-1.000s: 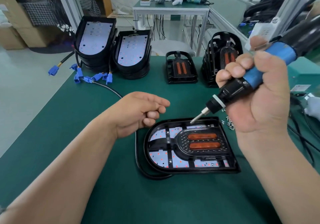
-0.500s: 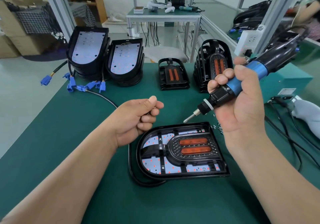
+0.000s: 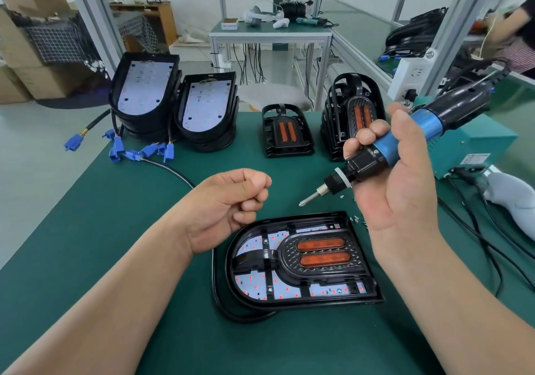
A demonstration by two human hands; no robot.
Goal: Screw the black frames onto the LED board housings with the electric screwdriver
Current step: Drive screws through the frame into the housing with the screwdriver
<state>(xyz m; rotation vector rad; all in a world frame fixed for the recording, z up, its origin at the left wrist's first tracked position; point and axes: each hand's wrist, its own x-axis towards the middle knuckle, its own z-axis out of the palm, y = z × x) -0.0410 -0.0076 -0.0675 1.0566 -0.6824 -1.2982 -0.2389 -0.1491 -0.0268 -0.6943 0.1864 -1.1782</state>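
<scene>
Green matting covers your bench (image 3: 115,229), with grey frame posts and a second table behind it. Dead centre lies the LED board housing (image 3: 252,285), flat, its black frame (image 3: 321,261) seated on top with two orange lenses showing. Your left hand (image 3: 228,206) hangs just off its near-left corner, curled into a fist with the thumb pressed on the forefinger; whether a screw sits in that pinch, you can't tell. Your right hand (image 3: 399,189) grips the electric screwdriver (image 3: 385,148) round its blue barrel, with the bit (image 3: 307,199) angled down-left, clear above the housing's far edge. Loose screws (image 3: 357,219) lie beside that far corner. The teal box (image 3: 474,143) carries a label, too small to read. A second ago the bit was down at that rim; now it's lifted off, and your left fingers have closed tighter.
</scene>
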